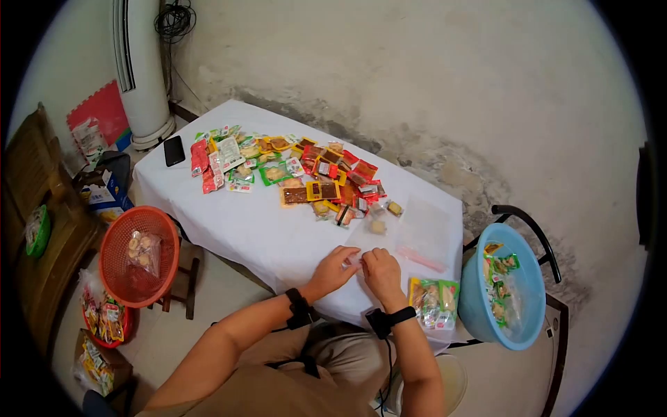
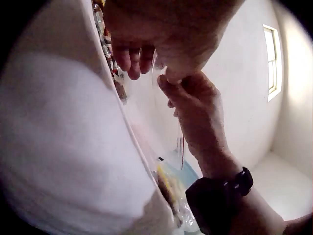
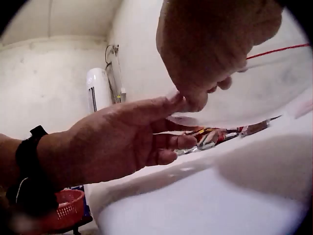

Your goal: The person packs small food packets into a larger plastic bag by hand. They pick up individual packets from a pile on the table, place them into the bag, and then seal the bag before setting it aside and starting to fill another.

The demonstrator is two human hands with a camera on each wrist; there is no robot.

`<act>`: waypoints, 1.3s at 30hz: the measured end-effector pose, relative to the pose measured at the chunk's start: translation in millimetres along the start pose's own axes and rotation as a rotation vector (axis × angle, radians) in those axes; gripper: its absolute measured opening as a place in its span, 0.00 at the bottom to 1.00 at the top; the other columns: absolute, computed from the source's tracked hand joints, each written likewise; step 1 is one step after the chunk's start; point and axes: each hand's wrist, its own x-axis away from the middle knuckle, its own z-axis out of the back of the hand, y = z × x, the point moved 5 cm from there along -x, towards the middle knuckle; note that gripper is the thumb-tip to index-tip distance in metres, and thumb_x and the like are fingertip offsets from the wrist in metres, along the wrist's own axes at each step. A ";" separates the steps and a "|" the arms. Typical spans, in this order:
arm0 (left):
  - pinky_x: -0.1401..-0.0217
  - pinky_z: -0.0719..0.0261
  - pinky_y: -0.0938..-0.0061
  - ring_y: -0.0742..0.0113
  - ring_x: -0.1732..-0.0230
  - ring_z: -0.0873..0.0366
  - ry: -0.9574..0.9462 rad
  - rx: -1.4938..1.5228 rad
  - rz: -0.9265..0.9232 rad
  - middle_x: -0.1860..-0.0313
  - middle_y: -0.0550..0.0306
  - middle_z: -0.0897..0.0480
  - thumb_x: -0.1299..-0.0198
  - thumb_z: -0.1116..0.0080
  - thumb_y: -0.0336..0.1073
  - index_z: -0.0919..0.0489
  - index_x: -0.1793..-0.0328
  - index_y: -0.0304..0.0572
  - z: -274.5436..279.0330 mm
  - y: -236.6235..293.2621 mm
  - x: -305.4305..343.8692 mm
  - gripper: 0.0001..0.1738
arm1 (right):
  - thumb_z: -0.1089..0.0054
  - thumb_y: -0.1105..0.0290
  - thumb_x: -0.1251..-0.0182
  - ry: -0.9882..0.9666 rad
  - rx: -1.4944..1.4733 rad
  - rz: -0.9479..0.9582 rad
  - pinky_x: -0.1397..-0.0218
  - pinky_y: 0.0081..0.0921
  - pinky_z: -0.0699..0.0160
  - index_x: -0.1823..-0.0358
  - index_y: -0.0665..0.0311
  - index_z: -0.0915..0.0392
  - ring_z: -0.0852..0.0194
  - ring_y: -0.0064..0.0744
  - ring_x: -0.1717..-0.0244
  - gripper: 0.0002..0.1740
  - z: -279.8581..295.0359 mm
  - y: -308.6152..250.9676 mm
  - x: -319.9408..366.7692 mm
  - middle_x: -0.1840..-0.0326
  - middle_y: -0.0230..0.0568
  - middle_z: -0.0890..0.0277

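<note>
At the table's near edge, my left hand (image 1: 333,271) and right hand (image 1: 382,274) meet, pinching the edge of a clear plastic zip bag (image 3: 264,90) between thumbs and forefingers. A red line runs along the bag in the right wrist view. The left hand's other fingers (image 3: 171,142) stretch out beyond the pinch. Just past the hands lie small wrapped pastries (image 1: 377,227). Another clear bag (image 1: 424,233) with a pinkish strip lies flat to the right. Nearer me, a filled bag of snack packets (image 1: 434,304) rests by the right forearm.
Many colourful snack packets (image 1: 278,170) spread across the white-clothed table (image 1: 222,222), with a phone (image 1: 174,150) at its far left corner. A blue basin (image 1: 467,292) holding packets stands at the right. To the left are a red basket (image 1: 111,278) and boxed packets (image 1: 97,365).
</note>
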 end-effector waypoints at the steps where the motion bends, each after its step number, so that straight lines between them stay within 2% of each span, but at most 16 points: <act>1: 0.60 0.24 0.74 0.64 0.61 0.23 0.003 -0.003 0.004 0.55 0.51 0.23 0.43 0.41 0.33 0.26 0.46 0.39 -1.0 -2.7 -1.6 0.18 | 0.42 0.70 0.50 0.015 -0.008 -0.010 0.70 0.35 0.32 0.73 0.58 0.30 0.31 0.39 0.69 0.05 3.2 0.9 -0.8 0.74 0.37 0.33; 7: 0.66 0.25 0.70 0.55 0.68 0.23 0.180 -0.089 -0.033 0.64 0.46 0.23 0.43 0.48 0.27 0.25 0.50 0.40 16.8 3.7 -17.3 0.14 | 0.41 0.74 0.51 0.016 0.011 -0.272 0.67 0.39 0.31 0.70 0.61 0.28 0.30 0.44 0.65 0.07 13.7 24.2 20.3 0.71 0.41 0.31; 10: 0.61 0.25 0.73 0.60 0.64 0.24 0.248 -0.086 -0.015 0.60 0.49 0.23 0.45 0.50 0.24 0.26 0.49 0.39 28.6 4.8 -26.9 0.16 | 0.44 0.77 0.47 0.210 -0.162 -0.510 0.65 0.37 0.29 0.67 0.64 0.27 0.27 0.45 0.67 0.06 28.2 31.9 29.9 0.68 0.46 0.29; 11: 0.61 0.25 0.73 0.60 0.64 0.24 0.245 -0.089 -0.014 0.60 0.49 0.23 0.45 0.50 0.24 0.26 0.49 0.39 30.3 5.0 -30.6 0.16 | 0.44 0.77 0.47 0.210 -0.164 -0.514 0.65 0.37 0.29 0.67 0.64 0.27 0.27 0.45 0.67 0.06 34.1 27.3 28.3 0.68 0.46 0.29; 13: 0.57 0.25 0.71 0.58 0.61 0.24 0.245 -0.141 -0.111 0.58 0.48 0.23 0.46 0.51 0.23 0.27 0.48 0.38 36.0 18.4 -37.8 0.18 | 0.44 0.80 0.46 0.486 -0.357 -0.576 0.68 0.28 0.29 0.63 0.65 0.26 0.28 0.40 0.70 0.08 55.8 18.0 24.8 0.70 0.43 0.29; 16: 0.52 0.26 0.70 0.55 0.57 0.24 0.081 -0.250 -0.201 0.56 0.48 0.23 0.46 0.50 0.26 0.28 0.44 0.38 37.5 29.4 -42.7 0.21 | 0.43 0.78 0.46 0.578 -0.312 -0.477 0.69 0.33 0.29 0.65 0.64 0.24 0.28 0.45 0.72 0.06 50.5 3.0 23.0 0.70 0.44 0.28; 17: 0.52 0.26 0.70 0.55 0.57 0.24 0.077 -0.254 -0.199 0.56 0.48 0.23 0.46 0.50 0.26 0.28 0.44 0.38 42.2 21.2 -42.8 0.21 | 0.43 0.78 0.46 0.578 -0.314 -0.482 0.69 0.33 0.29 0.65 0.64 0.24 0.28 0.45 0.72 0.06 40.9 6.1 29.4 0.70 0.44 0.28; 19: 0.48 0.26 0.70 0.56 0.53 0.23 -0.275 -0.417 -0.184 0.55 0.47 0.22 0.47 0.49 0.29 0.26 0.44 0.38 43.0 -3.7 -43.8 0.21 | 0.43 0.79 0.47 0.422 -0.212 -0.582 0.69 0.33 0.29 0.67 0.63 0.23 0.28 0.44 0.72 0.06 15.3 15.5 44.7 0.69 0.43 0.28; 21: 0.42 0.30 0.63 0.49 0.48 0.25 -0.463 -0.337 0.116 0.51 0.44 0.22 0.45 0.53 0.33 0.24 0.47 0.41 68.4 -28.0 -50.8 0.19 | 0.42 0.78 0.48 0.383 -0.195 -0.611 0.69 0.33 0.29 0.65 0.62 0.22 0.28 0.45 0.72 0.07 5.6 16.9 57.2 0.69 0.44 0.28; 23: 0.40 0.31 0.64 0.49 0.46 0.27 -0.224 -0.438 0.160 0.51 0.41 0.22 0.45 0.54 0.31 0.23 0.49 0.37 111.6 -40.0 -69.8 0.18 | 0.42 0.78 0.48 0.345 -0.226 -0.628 0.69 0.33 0.29 0.66 0.63 0.23 0.28 0.44 0.71 0.07 -11.6 17.2 68.1 0.70 0.43 0.29; 27: 0.41 0.30 0.63 0.45 0.47 0.28 0.205 -0.631 0.177 0.49 0.42 0.24 0.51 0.40 0.31 0.24 0.47 0.35 170.2 -67.9 -98.6 0.22 | 0.42 0.78 0.49 0.326 -0.268 -0.603 0.70 0.32 0.29 0.66 0.63 0.23 0.28 0.42 0.71 0.08 -21.9 15.9 71.9 0.71 0.43 0.29; 31: 0.43 0.30 0.61 0.44 0.47 0.29 0.009 -0.649 0.103 0.50 0.41 0.26 0.51 0.41 0.33 0.25 0.48 0.38 162.5 -86.6 -111.8 0.21 | 0.41 0.78 0.52 0.341 -0.333 -0.640 0.70 0.31 0.30 0.65 0.64 0.22 0.29 0.39 0.72 0.10 -18.4 15.4 73.1 0.72 0.42 0.30; 34: 0.44 0.30 0.61 0.48 0.47 0.30 -0.193 -0.771 0.241 0.50 0.43 0.27 0.53 0.39 0.33 0.24 0.50 0.40 145.6 -76.0 -111.5 0.21 | 0.41 0.78 0.52 0.352 -0.362 -0.640 0.71 0.30 0.30 0.64 0.64 0.22 0.30 0.38 0.73 0.10 -13.7 14.2 73.4 0.72 0.42 0.31; 36: 0.47 0.30 0.63 0.54 0.47 0.31 -0.080 -1.034 -0.293 0.50 0.48 0.28 0.52 0.41 0.32 0.23 0.52 0.44 121.7 -31.9 -105.4 0.18 | 0.41 0.78 0.52 0.362 -0.387 -0.654 0.71 0.29 0.30 0.64 0.64 0.23 0.30 0.38 0.73 0.10 -12.4 13.0 72.0 0.72 0.42 0.31; 37: 0.47 0.30 0.63 0.54 0.47 0.31 -0.089 -1.029 -0.295 0.50 0.48 0.28 0.52 0.41 0.32 0.23 0.52 0.44 113.9 -33.9 -106.2 0.18 | 0.41 0.78 0.52 0.377 -0.403 -0.642 0.71 0.29 0.30 0.65 0.64 0.23 0.30 0.37 0.74 0.10 -10.9 12.1 71.3 0.73 0.42 0.31; 39: 0.48 0.30 0.63 0.56 0.46 0.32 -0.448 -1.013 -0.392 0.51 0.50 0.28 0.50 0.46 0.30 0.23 0.51 0.46 84.3 -42.3 -102.9 0.17 | 0.41 0.78 0.51 0.393 -0.411 -0.636 0.71 0.29 0.30 0.65 0.63 0.23 0.29 0.37 0.74 0.10 -10.3 10.9 73.0 0.73 0.42 0.31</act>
